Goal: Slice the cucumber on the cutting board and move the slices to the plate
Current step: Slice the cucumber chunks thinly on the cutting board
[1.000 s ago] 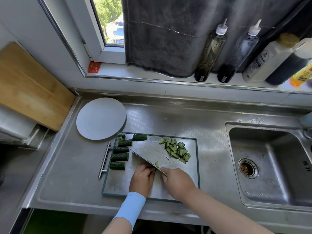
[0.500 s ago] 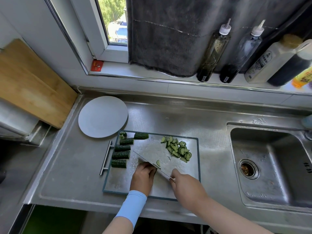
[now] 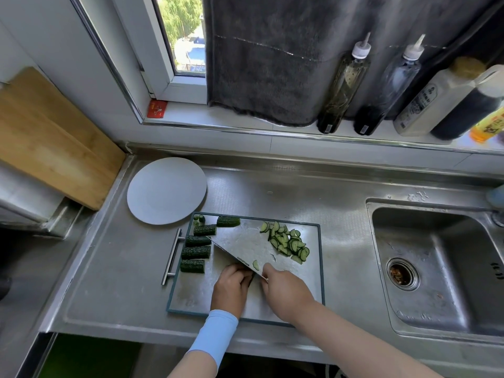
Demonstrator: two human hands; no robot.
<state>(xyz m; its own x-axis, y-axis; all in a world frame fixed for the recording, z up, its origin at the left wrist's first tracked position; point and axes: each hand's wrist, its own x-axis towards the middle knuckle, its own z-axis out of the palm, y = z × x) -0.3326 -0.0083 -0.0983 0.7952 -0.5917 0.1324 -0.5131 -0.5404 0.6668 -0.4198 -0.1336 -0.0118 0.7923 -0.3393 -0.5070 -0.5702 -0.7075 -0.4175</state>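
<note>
Right hand's (image 3: 286, 293) grip is clamping the knife (image 3: 237, 249), left hand's (image 3: 231, 289) unreadable; slices (image 3: 286, 241) are lying heaped, five chunks (image 3: 196, 252) and the plate (image 3: 166, 190) waiting.

Home kitchen. Stainless counter (image 3: 272, 192) with pressed-in sink (image 3: 450, 268) and drain strainer (image 3: 403, 274) right of the right hand (image 3: 286, 293), which grips a kitchen knife (image 3: 236, 257). Oil and sauce bottles (image 3: 343, 85) line the windowsill (image 3: 196, 111) beyond the hands, dark towel (image 3: 272, 64) hanging there. Cutting board (image 3: 191, 296) under both hands, plate (image 3: 166, 190) beyond the left hand (image 3: 231, 291), wooden board (image 3: 54, 137) far to its left.
</note>
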